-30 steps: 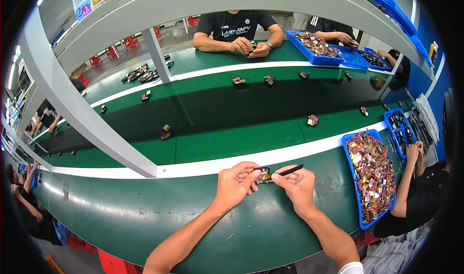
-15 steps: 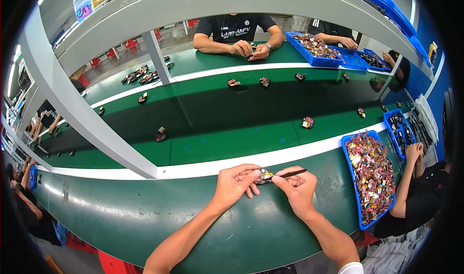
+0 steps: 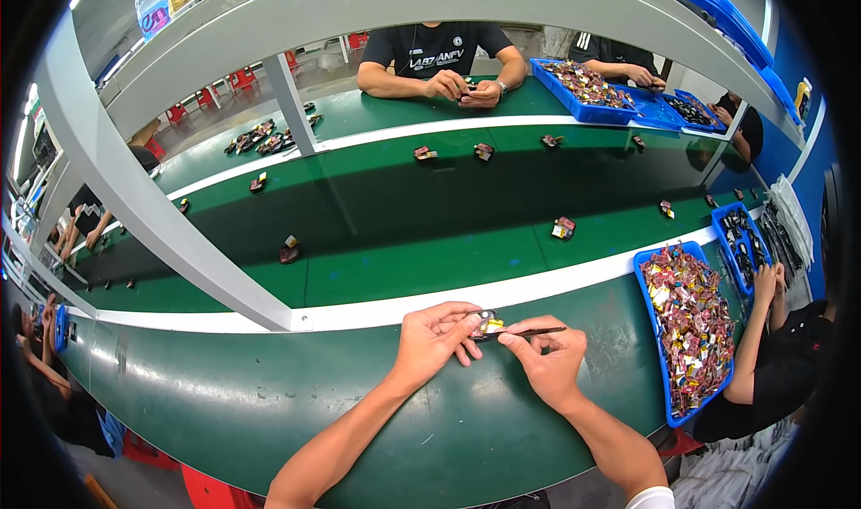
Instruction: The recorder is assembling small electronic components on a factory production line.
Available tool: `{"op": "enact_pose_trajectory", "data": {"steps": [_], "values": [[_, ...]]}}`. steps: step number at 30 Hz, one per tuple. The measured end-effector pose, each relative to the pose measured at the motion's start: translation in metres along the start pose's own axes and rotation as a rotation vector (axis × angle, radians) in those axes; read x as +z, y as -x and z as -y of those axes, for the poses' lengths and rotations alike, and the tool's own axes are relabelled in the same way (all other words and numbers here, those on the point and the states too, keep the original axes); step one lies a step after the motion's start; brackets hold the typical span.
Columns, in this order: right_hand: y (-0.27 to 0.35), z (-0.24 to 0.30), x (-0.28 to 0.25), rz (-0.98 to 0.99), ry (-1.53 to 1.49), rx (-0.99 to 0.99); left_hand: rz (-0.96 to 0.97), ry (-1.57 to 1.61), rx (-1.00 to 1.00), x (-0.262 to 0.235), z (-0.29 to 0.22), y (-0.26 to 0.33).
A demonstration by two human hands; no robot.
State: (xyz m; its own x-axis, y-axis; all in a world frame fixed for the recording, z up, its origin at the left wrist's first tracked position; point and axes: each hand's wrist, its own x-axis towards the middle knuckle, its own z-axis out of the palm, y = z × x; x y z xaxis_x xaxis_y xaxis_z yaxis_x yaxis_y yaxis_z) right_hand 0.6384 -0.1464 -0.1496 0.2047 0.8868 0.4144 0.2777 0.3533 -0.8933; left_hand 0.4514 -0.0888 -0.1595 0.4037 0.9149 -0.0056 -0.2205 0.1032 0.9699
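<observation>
Over the near green bench, my left hand (image 3: 434,344) pinches a small electronic assembly (image 3: 487,323) between thumb and fingers. It has a dark casing with a silver, white and yellow face, partly covered by my fingers. From the other side, my right hand (image 3: 549,358) grips a thin black stick-like tool (image 3: 544,331) between thumb and forefinger. The tool's inner end lies at the right side of the assembly; whether it touches is too small to tell. Its outer end sticks out past my knuckles to the right.
A blue tray (image 3: 668,401) heaped with small reddish wired parts stands at my right, beside a second blue tray (image 3: 746,280) of black pieces and a co-worker's arm (image 3: 752,352). Beyond the white rail (image 3: 430,310) runs a green conveyor belt (image 3: 395,274) carrying scattered assemblies. A grey post (image 3: 170,213) rises at left.
The assemblies on the belt have shifted to the left. My right hand has tilted the tool a little flatter, and its outer end sits lower. My left hand has barely moved.
</observation>
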Motion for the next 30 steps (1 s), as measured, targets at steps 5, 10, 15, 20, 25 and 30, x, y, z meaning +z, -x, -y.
{"op": "enact_pose_trajectory", "data": {"steps": [5,10,15,20,25,30], "values": [[0.001,-0.0004,0.0007,-0.002,0.003,-0.005,-0.004,0.019,0.01,-0.0005,0.0013,0.0001],[0.002,0.001,0.0015,-0.023,-0.016,0.028,-0.004,0.024,0.016,-0.0004,0.0031,0.0],[-0.0002,-0.0016,-0.0002,-0.021,-0.064,0.075,-0.009,0.023,0.01,0.0009,0.003,-0.0003],[-0.0039,-0.0019,-0.0007,0.007,-0.016,-0.023,-0.034,0.026,0.024,-0.0009,0.0009,0.0011],[-0.0037,0.0003,-0.0019,0.025,0.093,-0.133,-0.032,0.022,0.024,0.0006,0.0046,-0.0013],[-0.0023,-0.0018,-0.0029,0.048,0.136,-0.165,-0.033,0.007,0.019,0.002,0.0033,-0.0008]]}}
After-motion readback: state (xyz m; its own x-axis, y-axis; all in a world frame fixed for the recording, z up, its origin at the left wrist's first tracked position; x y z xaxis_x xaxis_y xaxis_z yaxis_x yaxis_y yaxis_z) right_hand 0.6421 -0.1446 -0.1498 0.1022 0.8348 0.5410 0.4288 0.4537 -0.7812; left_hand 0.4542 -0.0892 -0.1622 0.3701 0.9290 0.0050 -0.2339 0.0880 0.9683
